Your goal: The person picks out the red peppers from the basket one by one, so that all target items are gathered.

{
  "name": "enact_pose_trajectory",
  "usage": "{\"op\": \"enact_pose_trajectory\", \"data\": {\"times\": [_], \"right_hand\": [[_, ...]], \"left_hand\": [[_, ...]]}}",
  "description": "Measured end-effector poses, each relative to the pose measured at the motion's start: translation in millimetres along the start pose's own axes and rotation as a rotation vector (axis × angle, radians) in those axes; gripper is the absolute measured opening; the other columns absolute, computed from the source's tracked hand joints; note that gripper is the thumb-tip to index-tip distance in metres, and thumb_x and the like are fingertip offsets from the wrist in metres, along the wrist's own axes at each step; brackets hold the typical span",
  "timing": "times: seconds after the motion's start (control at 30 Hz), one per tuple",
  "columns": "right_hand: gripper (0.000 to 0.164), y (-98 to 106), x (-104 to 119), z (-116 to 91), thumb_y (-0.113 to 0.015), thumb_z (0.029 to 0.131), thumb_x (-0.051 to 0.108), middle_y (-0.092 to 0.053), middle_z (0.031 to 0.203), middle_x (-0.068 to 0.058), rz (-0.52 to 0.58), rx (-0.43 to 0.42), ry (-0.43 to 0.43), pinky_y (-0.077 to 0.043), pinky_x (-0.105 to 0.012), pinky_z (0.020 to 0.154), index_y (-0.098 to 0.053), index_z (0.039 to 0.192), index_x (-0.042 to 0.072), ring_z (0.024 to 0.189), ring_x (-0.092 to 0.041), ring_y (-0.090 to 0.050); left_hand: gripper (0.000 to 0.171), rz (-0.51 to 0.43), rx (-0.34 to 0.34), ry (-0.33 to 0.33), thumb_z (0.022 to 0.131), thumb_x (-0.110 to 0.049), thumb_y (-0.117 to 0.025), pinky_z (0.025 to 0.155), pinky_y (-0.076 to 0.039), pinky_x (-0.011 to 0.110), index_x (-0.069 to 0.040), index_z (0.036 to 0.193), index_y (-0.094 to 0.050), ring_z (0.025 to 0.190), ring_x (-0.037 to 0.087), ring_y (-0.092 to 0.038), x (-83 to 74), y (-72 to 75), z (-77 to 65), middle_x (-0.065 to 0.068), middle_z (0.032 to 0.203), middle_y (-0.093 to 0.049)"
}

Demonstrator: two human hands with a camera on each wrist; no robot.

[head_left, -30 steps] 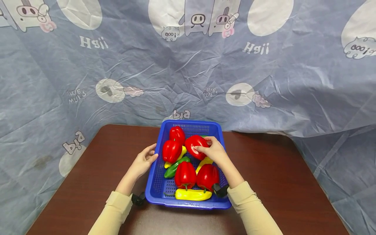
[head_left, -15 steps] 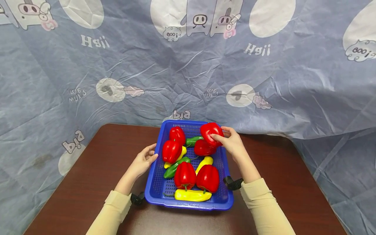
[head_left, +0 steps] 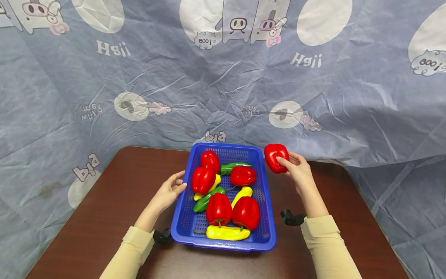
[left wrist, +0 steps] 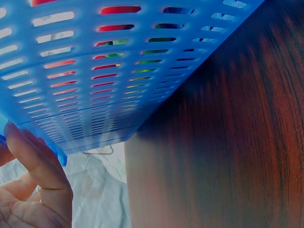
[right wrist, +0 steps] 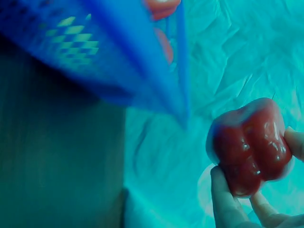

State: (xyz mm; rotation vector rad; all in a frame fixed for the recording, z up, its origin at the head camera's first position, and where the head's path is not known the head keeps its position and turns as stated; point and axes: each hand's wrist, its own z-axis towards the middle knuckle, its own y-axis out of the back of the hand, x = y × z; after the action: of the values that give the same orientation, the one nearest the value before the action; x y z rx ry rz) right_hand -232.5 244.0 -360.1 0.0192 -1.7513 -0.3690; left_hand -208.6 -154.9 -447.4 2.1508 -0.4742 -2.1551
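My right hand (head_left: 300, 172) holds a glossy red bell pepper (head_left: 273, 156) in the air just outside the basket's far right corner. In the right wrist view, its thumb and fingers grip the lobed bell pepper (right wrist: 249, 145) from opposite sides. My left hand (head_left: 170, 192) holds the left rim of the blue plastic basket (head_left: 178, 217), its fingers curled at the edge; the left wrist view shows these fingers (left wrist: 40, 166) beside the slotted wall. Inside lie several red bell peppers (head_left: 218, 209), green peppers (head_left: 210, 199) and yellow peppers (head_left: 228, 233).
The basket stands on a dark brown wooden table (head_left: 115, 201), with bare tabletop to its left and right. Behind the table hangs a wrinkled grey-blue printed cloth (head_left: 216, 85). Each wrist carries a black camera (head_left: 292, 217).
My right hand has lifted the red bell pepper out of the basket and carried it right, past the rim. A red bell pepper and green pepper beneath are uncovered. My left hand stays put.
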Motion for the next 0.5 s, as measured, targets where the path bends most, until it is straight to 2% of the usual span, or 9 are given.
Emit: {"op": "enact_pose_trajectory", "data": {"times": [0.13,0.33,0.5], "right_hand": [[0.081,11,-14,6,-0.065,0.093,0.039,-0.036,0.153,-0.018,0.021,-0.04,-0.041,-0.048,-0.031,0.101,-0.024,0.155,0.007,0.119,-0.022,-0.051],[0.082,22,-38,15,-0.066,0.093,0.036,-0.034,0.151,-0.016,0.079,-0.076,-0.092,-0.051,-0.023,0.093,-0.023,0.156,0.007,0.107,-0.013,-0.052],[0.084,26,-59,20,-0.066,0.093,0.038,-0.032,0.154,-0.017,0.089,-0.075,-0.128,-0.048,-0.028,0.097,-0.021,0.156,0.007,0.102,-0.009,-0.053]], "left_hand": [[0.054,-0.013,0.005,0.003,0.099,-0.004,-0.055,0.07,-0.053,0.023,0.003,0.148,-0.035,0.088,0.016,-0.063,0.6,-0.3,0.3,0.028,0.114,-0.056],[0.054,-0.015,0.003,0.001,0.098,-0.004,-0.055,0.07,-0.052,0.022,0.003,0.148,-0.035,0.089,0.016,-0.062,0.1,0.0,1.3,0.027,0.113,-0.057],[0.054,-0.013,0.001,0.006,0.098,-0.004,-0.056,0.069,-0.052,0.022,0.003,0.148,-0.036,0.086,0.016,-0.062,1.3,-0.2,1.9,0.027,0.112,-0.057]]}}
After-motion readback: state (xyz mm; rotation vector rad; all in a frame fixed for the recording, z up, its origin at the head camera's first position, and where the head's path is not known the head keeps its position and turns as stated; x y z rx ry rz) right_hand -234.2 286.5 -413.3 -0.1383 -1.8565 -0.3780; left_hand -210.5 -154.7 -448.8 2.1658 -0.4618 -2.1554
